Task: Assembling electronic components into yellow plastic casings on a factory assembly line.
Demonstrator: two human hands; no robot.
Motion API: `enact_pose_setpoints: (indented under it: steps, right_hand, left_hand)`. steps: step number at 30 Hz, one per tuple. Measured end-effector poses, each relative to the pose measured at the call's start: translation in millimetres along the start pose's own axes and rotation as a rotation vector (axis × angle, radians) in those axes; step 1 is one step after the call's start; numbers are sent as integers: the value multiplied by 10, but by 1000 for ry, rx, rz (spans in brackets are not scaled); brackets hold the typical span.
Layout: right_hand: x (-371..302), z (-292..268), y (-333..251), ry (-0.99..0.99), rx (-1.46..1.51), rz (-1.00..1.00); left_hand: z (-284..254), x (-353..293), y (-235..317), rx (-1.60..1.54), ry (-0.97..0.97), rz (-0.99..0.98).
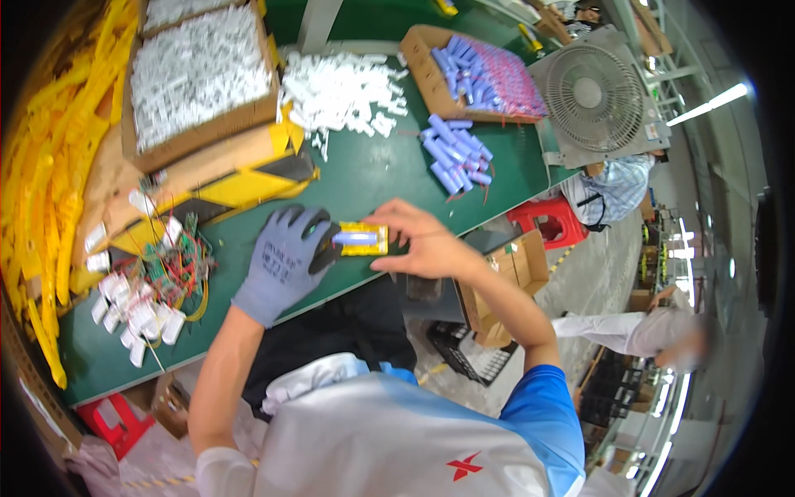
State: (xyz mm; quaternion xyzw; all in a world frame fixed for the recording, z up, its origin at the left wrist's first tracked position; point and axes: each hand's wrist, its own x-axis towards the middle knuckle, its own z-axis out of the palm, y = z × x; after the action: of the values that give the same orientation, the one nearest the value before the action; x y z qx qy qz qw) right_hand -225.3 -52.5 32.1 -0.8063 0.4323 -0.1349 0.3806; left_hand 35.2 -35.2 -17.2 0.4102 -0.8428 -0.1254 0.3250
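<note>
Over the front edge of the green table, a small yellow holder (382, 240) sits between my two hands. A purple cylindrical battery cell (354, 238) lies lengthwise in it. My left hand (286, 258), in a grey glove with dark fingers, is closed on the left end of the holder and cell. Bare thumb and fingers of my right hand (424, 243) pinch the holder's right end. Farther off, a loose pile of purple cells with red wires (455, 155) lies in front of a cardboard box (426, 70) of more such cells.
White plastic pieces (344, 95) are heaped mid-table beside a carton (199, 83) full of them. Green circuit boards (170, 269) with wires and white parts (137, 311) lie left, near yellow strips (62, 166). A fan (590, 93) and red stool (548, 219) stand right; a person walks beyond.
</note>
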Motion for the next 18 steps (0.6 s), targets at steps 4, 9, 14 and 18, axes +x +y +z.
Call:
enact_pose_setpoints:
  steps: [4,9,14,18]
  right_hand:
    - [-115,221,168,152,-30,-38]
    - [-522,-164,156,472,2,122]
    - [95,-933,53,739,-136,333]
    - [1359,-1546,100,726,-402,287]
  left_hand:
    - [-71,-62,56,-43,-2,36]
    - [-78,-61,150,11,184,86]
    - [90,-66,82,29,-31,7]
    - [138,-71,8,52,-123,5]
